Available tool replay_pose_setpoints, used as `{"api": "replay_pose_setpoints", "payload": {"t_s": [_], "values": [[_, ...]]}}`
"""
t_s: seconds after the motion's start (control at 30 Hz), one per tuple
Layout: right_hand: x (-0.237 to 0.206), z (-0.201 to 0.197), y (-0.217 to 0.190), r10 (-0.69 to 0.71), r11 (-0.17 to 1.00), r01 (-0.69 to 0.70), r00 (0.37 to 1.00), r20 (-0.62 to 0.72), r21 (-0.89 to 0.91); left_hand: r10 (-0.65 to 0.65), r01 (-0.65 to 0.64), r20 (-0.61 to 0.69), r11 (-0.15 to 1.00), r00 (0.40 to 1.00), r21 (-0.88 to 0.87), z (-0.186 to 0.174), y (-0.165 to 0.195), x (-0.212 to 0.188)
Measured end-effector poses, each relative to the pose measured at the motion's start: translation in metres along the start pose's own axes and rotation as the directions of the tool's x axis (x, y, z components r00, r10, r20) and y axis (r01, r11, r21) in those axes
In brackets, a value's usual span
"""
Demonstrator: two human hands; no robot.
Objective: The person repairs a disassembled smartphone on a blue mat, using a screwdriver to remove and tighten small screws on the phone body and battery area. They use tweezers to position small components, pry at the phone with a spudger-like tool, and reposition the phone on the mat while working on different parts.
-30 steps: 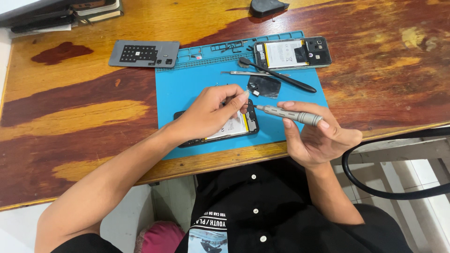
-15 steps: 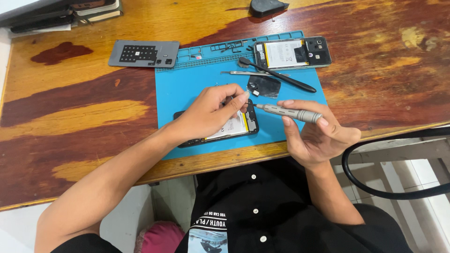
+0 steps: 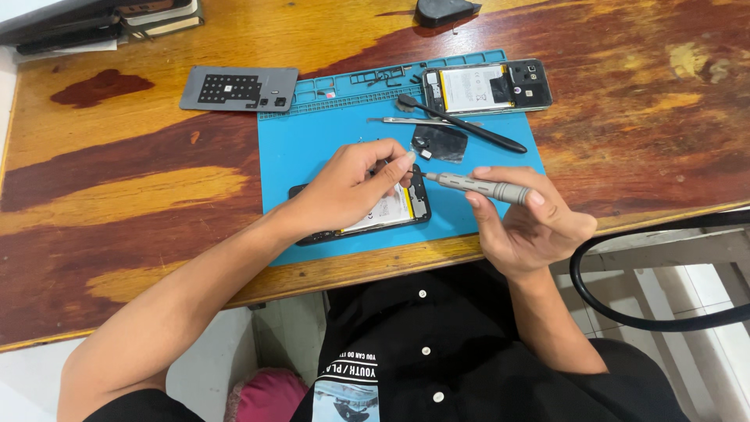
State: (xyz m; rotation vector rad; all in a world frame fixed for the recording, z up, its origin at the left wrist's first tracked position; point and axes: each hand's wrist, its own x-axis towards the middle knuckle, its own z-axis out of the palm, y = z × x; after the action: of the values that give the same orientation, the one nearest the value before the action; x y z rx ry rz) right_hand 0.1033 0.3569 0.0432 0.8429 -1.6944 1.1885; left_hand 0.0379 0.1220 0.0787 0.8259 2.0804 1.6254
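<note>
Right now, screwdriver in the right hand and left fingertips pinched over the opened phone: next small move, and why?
Probably bring the screwdriver tip down and left to the spot where the left hand pinches. The right hand holds the driver level, its tip just off the upper right corner of the opened phone on the blue mat, not touching. What the fingertips hold is too small to tell.

Opened phone, back cover off, lies flat on blue mat near mat's front edge, long axis running across it, pale battery with yellow strip exposed, left end hidden under hand. Grey metal screwdriver held level just above mat's front right area, slim tip close beside phone's right end.
</note>
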Motion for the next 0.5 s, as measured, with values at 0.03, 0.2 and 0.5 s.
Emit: {"api": "replay_pose_setpoints", "payload": {"t_s": [0.03, 0.2, 0.5], "values": [[-0.001, 0.000, 0.000, 0.015, 1.000, -0.015, 1.000, 0.003, 0.005, -0.003, 0.003, -0.001, 1.000, 1.000, 0.002, 0.000, 0.000, 0.000], [-0.005, 0.001, -0.002, 0.078, 0.995, -0.078, 0.997, 0.005, 0.063, 0.050, -0.049, -0.002, 0.995, 0.999, 0.088, 0.001, 0.003, 0.000], [0.002, 0.003, -0.004, 0.068, 0.998, -0.069, 0.996, 0.065, 0.010, 0.175, -0.201, 0.098, 0.876, 0.980, 0.439, -0.011, 0.008, -0.008]]}}
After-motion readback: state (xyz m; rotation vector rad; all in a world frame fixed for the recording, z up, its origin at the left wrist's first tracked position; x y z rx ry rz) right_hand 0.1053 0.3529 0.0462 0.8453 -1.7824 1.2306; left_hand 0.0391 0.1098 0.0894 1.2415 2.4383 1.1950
